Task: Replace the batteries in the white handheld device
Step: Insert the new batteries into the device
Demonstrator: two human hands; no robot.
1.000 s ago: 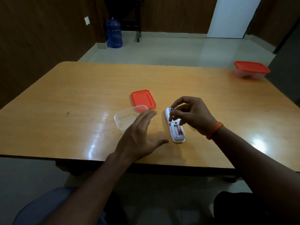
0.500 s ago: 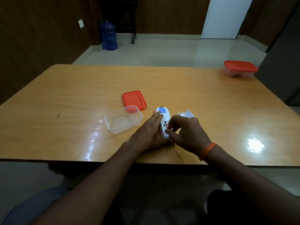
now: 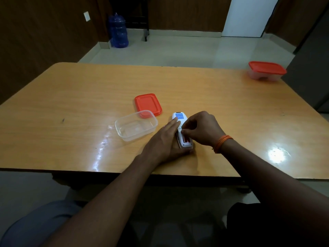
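**Both hands at the white device, near the table's front edge**

The left hand (image 3: 163, 141) and the right hand (image 3: 203, 129) meet over the white handheld device (image 3: 181, 122), which lies near the front edge of the wooden table (image 3: 71, 104). Just left of them stands a clear container (image 3: 122, 130), open on top. Its far corner overlaps a red lid (image 3: 147, 103) that lies flat on the tabletop. Well apart, at the far right corner, sits a lidded container (image 3: 263, 77) with a red top. Beyond the table a blue water jug (image 3: 118, 31) stands on the floor by the wall. The hands block part of the view: the left covers the device's left edge, and the right hides its right edge and the far part of the open bay.

The left hand lies along the device's left side with its fingers straight. The index tip reaches up beside the blue label (image 3: 179, 116), and the thumb (image 3: 187, 151) lies against the near end. The right hand, with an orange band (image 3: 222, 142) at the wrist, arches over the device with its fingers curled and their tips down at the bay. Whether they pinch a battery or only press on one cannot be told.

The device lies back up, lengthwise away from the person, with the label at its far end. At the near end the bay is uncovered and red batteries (image 3: 186, 139) show inside.
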